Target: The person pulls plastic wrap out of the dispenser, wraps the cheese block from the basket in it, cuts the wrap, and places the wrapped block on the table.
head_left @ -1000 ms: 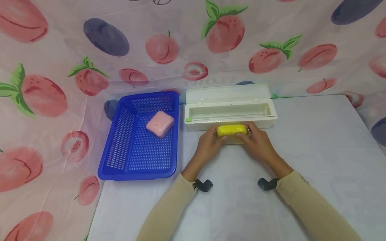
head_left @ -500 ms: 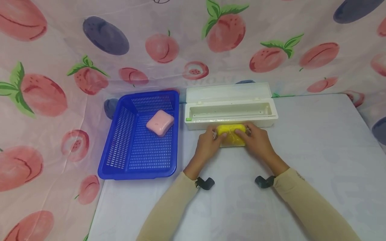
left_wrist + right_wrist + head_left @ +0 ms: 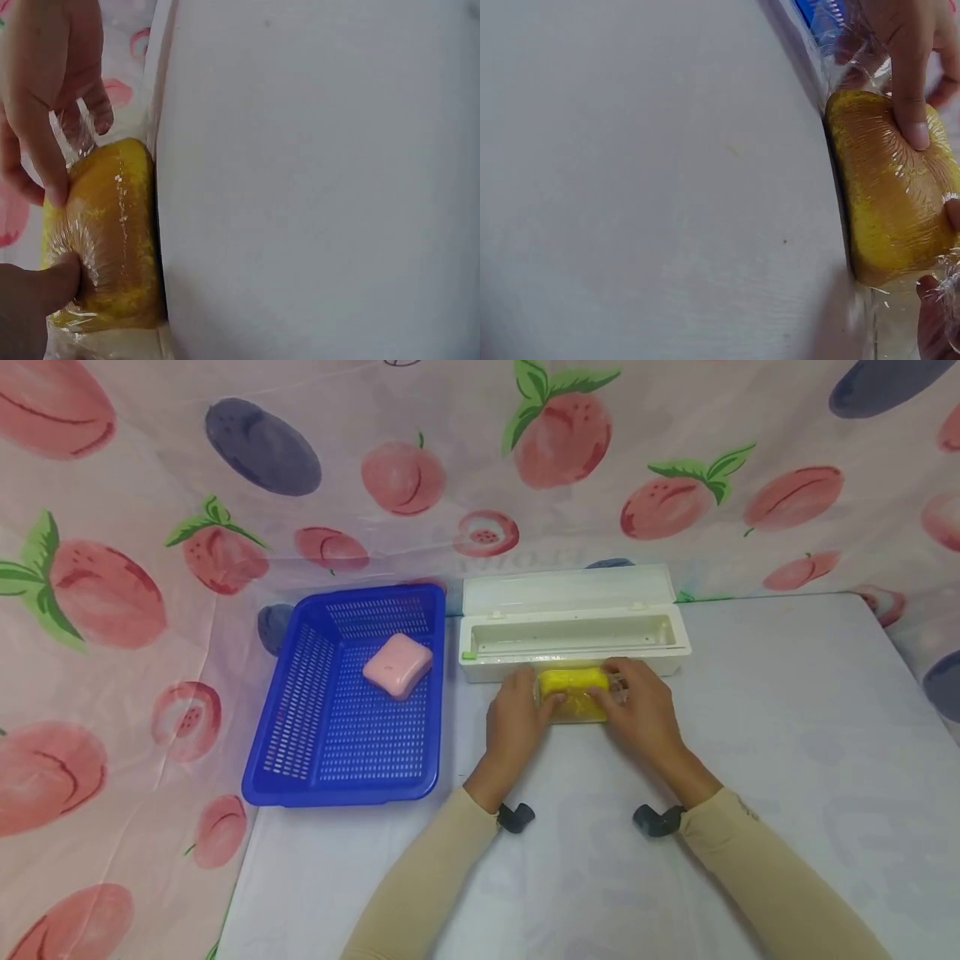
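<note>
A yellow rounded block point(image 3: 573, 681), shaped like a bar of soap, stands on its long edge on the white cloth, wrapped in clear cling film. My left hand point(image 3: 513, 722) holds its left end, thumb on the near face. At the other end, my right hand point(image 3: 645, 710) grips it the same way. Both wrist views show wrinkles in the film fanning out from the thumbs on the block point(image 3: 112, 240). Loose film point(image 3: 952, 289) bunches by the fingers at the ends. Right behind the block is a long white box point(image 3: 577, 664) with its lid raised.
A blue perforated basket point(image 3: 341, 793) stands to the left, with a pink rounded block point(image 3: 397, 666) inside. A small green piece point(image 3: 468, 656) sits on the white box's front rim. The fruit-print curtain point(image 3: 420, 543) hangs behind the table.
The block has tipped so that more of its near face shows. My left fingers have shifted at the left end, and the right fingers have lifted slightly. Basket and box stay put.
</note>
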`<state>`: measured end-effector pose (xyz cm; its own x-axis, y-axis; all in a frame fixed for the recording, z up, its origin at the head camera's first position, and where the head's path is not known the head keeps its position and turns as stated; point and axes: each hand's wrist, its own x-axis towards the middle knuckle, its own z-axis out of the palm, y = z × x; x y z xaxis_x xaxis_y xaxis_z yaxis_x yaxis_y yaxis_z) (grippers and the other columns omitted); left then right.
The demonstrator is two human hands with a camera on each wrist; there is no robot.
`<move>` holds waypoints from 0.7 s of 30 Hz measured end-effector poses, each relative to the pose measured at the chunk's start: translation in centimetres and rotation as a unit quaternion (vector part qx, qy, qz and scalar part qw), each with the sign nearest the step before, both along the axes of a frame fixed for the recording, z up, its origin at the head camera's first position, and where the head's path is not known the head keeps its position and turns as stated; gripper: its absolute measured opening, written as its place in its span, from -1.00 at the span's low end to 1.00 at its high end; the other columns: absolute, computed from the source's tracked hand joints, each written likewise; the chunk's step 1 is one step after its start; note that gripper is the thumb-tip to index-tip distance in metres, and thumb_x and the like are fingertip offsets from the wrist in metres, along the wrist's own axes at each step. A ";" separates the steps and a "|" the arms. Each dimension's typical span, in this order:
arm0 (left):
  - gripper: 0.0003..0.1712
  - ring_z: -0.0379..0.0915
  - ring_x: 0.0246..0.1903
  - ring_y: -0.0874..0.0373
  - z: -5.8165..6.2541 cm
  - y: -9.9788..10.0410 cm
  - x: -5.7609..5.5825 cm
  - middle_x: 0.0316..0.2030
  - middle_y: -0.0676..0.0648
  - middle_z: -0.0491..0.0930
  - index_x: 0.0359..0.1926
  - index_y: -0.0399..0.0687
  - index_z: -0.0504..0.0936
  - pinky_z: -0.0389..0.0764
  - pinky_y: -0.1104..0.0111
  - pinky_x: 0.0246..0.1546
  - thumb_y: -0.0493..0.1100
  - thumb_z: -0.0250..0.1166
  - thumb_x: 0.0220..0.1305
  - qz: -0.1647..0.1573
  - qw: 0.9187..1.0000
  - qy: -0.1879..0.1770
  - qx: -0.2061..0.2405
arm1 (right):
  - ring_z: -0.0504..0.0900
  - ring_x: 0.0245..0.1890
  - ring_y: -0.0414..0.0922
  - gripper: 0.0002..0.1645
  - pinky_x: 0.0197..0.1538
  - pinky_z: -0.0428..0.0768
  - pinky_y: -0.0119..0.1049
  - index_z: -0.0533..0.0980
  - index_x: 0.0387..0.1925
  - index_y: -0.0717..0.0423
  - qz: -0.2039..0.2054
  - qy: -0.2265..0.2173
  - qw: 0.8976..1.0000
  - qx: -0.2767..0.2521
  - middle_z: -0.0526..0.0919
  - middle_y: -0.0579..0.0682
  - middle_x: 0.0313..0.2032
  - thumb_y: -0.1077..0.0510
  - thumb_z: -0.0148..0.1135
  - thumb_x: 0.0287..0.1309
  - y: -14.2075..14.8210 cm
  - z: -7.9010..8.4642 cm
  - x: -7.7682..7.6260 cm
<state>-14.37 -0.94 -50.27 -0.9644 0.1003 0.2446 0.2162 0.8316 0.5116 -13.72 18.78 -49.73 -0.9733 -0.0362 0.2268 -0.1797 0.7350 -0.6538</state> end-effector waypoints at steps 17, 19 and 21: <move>-0.63 0.57 0.12 0.09 0.1 -0.5 -0.4 0.09 -0.03 0.62 0.18 -0.02 0.68 0.57 0.34 0.19 -0.15 0.36 0.38 -0.119 0.986 0.107 -0.050 | 0.64 0.02 0.08 -0.65 0.07 0.66 -0.04 0.69 0.04 0.22 0.073 0.126 0.978 0.148 0.68 0.13 0.00 0.30 0.41 0.20 -0.4 0.9 0.2; -0.61 0.58 0.11 0.13 0.1 -0.7 -0.5 0.09 -0.01 0.62 0.20 -0.03 0.67 0.56 0.39 0.19 -0.13 0.35 0.39 -0.124 0.988 0.087 -0.039 | 0.65 0.02 0.07 -0.65 0.06 0.66 -0.04 0.68 0.06 0.22 0.075 0.114 0.979 0.150 0.67 0.13 0.01 0.29 0.40 0.22 -0.3 0.7 0.1; -0.59 0.58 0.13 0.15 0.2 -0.9 -0.5 0.12 0.00 0.62 0.23 -0.05 0.65 0.55 0.42 0.21 -0.10 0.33 0.41 -0.130 0.989 0.069 -0.036 | 0.65 0.02 0.07 -0.64 0.07 0.66 -0.04 0.67 0.07 0.21 0.077 0.107 0.980 0.152 0.68 0.13 0.01 0.28 0.39 0.23 -0.3 0.6 0.0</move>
<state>-14.90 -1.84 -50.08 -0.8622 0.3617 0.3546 0.4901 0.7726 0.4037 -13.76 18.47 -49.14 -0.8827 -0.2756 0.3805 -0.4119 0.8435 -0.3447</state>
